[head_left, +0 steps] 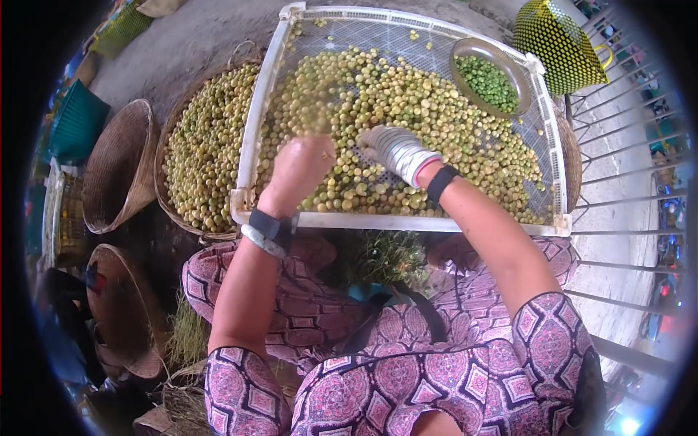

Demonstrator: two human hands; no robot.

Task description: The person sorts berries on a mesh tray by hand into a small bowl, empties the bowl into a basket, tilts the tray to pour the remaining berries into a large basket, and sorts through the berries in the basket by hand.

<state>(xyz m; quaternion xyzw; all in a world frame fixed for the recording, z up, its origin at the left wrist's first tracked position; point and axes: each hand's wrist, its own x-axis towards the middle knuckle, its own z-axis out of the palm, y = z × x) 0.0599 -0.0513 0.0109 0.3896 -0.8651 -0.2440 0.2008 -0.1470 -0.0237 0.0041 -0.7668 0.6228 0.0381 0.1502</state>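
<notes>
A white-framed mesh tray (407,222) lies in front of me, covered with small round yellow-green fruits (407,102). My left hand (302,168), bare with a dark wristband, is curled closed above the tray's near left part. Its fingertips are turned away, and what they hold, if anything, is hidden. My right hand (398,151) wears a striped white glove and is held just over the fruits, fingers bent inward. Whatever is between those fingers cannot be made out. Between the hands, a patch of bare mesh shows among the fruits.
A bowl (518,109) of small green fruits sits in the tray's far right corner. Left of the tray stands a basket (166,185) full of the same yellow-green fruits, with other woven baskets (123,156) beyond. A yellow-black woven bag (552,43) and metal bars (618,196) are at right.
</notes>
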